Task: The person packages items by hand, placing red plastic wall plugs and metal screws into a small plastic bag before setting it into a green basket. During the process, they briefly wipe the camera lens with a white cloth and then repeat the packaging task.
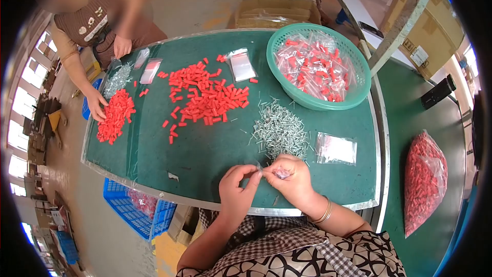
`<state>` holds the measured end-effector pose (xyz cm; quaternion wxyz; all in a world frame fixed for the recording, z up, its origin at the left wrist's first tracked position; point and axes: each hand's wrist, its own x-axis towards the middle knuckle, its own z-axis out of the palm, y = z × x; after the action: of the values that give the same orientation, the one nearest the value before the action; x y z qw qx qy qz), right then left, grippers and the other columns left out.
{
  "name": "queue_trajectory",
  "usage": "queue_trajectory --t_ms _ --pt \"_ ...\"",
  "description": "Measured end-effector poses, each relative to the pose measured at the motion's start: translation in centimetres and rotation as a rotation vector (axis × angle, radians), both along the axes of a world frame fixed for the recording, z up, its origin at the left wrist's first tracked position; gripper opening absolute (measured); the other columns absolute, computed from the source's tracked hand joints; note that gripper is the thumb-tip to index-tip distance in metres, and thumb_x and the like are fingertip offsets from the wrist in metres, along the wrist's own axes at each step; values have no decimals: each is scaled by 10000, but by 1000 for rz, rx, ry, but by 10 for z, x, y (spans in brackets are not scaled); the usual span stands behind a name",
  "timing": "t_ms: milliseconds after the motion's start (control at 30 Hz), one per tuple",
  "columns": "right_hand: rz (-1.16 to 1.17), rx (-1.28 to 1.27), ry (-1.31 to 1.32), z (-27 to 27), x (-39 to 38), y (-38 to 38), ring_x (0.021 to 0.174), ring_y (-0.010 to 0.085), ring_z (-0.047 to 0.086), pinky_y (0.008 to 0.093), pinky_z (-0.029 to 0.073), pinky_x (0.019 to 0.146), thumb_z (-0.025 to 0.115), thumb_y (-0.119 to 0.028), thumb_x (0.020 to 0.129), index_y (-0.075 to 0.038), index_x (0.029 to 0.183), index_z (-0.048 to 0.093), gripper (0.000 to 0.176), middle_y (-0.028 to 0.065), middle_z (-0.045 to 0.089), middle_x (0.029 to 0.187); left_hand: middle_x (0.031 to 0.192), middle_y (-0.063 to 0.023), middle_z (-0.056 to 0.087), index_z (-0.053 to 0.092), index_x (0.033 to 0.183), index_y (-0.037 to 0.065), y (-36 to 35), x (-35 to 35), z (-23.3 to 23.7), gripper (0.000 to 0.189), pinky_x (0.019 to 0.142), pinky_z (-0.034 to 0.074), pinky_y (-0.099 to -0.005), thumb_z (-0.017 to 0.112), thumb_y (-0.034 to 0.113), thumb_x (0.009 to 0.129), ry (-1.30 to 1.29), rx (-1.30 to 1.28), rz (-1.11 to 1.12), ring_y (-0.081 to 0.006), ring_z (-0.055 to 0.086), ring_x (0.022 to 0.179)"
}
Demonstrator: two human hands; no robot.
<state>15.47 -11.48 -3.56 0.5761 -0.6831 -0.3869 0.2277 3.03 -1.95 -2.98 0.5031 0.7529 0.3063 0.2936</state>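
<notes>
My right hand (pixel 292 179) pinches a small clear plastic bag (pixel 281 173) near the front edge of the green table (pixel 195 149). My left hand (pixel 237 187) holds the bag's other edge between thumb and fingers. Just beyond my hands lies a pile of silver screws (pixel 279 131). A heap of red plastic plugs (pixel 205 97) spreads over the table's middle. To the right of the screws lies a stack of empty clear bags (pixel 335 149).
A green basket (pixel 318 100) holds filled bags of red plugs at the back right. Across the table a co-worker's hand (pixel 96 103) rests by another red pile (pixel 115 115) and screws (pixel 118 79). A large sack of red plugs (pixel 424 179) lies right. A blue crate (pixel 138 208) stands below.
</notes>
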Motion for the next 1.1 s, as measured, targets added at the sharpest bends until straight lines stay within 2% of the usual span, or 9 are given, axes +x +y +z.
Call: queue_trajectory --t_ms 100,200,267,433,533,733,867,933,1100 --pt "-1 0 -46 1 -2 -3 651 213 604 309 469 589 716 -34 757 -28 782 689 38 92 622 730 825 -87 667 654 896 -17 -2 -2 -21 106 690 496 -275 703 37 819 -11 -208 38 -162 628 737" --pt "10 15 -101 -1 -2 2 653 239 616 327 483 596 701 -27 747 -38 779 691 36 101 627 728 808 -77 666 664 889 1 0 -1 -14 86 673 495 -274 691 57 830 2 -40 22 -133 615 715" --pt "2 21 -144 -3 0 4 647 254 621 337 489 595 700 -30 736 -45 770 688 39 103 631 718 818 -20 664 661 909 -2 -1 -4 -20 78 690 491 -235 681 45 850 9 -109 9 -70 596 756" --pt "-32 -25 -197 -4 -2 0 628 269 624 346 489 575 731 -64 710 -47 720 669 65 106 633 697 821 -21 673 666 973 -13 -5 -2 -24 139 677 480 -213 684 75 866 36 -153 -13 -63 599 762" --pt "-28 -39 -189 -3 -3 0 599 261 621 336 487 560 750 -65 697 -40 701 664 90 108 630 679 828 -85 681 659 945 0 -2 -2 -25 125 638 499 -265 668 77 847 45 -140 -13 -139 642 720" --pt "-32 -50 72 -16 -7 2 584 235 623 321 478 548 738 -45 710 -25 703 658 83 114 638 680 803 -94 668 632 893 3 0 -1 -21 98 630 511 -278 667 49 814 21 6 11 -161 651 706" --pt "-51 -57 -45 -9 -6 0 575 257 604 337 468 538 727 -36 701 -28 684 616 112 112 614 658 804 -105 664 624 881 6 0 0 -19 97 637 515 -288 666 39 801 67 174 5 -178 655 706" --pt "-102 -37 -195 -9 -8 -1 572 274 593 349 461 532 726 -35 694 -32 673 591 136 113 596 642 802 -89 664 625 889 8 0 2 -22 98 642 514 -283 667 41 806 88 92 21 -158 653 709" --pt "-113 38 -239 -6 -6 -1 589 292 589 363 458 530 732 -44 688 -49 685 584 148 117 582 658 795 -34 660 642 922 11 2 5 -23 92 652 497 -247 662 56 844 -13 -227 -18 -85 622 724"
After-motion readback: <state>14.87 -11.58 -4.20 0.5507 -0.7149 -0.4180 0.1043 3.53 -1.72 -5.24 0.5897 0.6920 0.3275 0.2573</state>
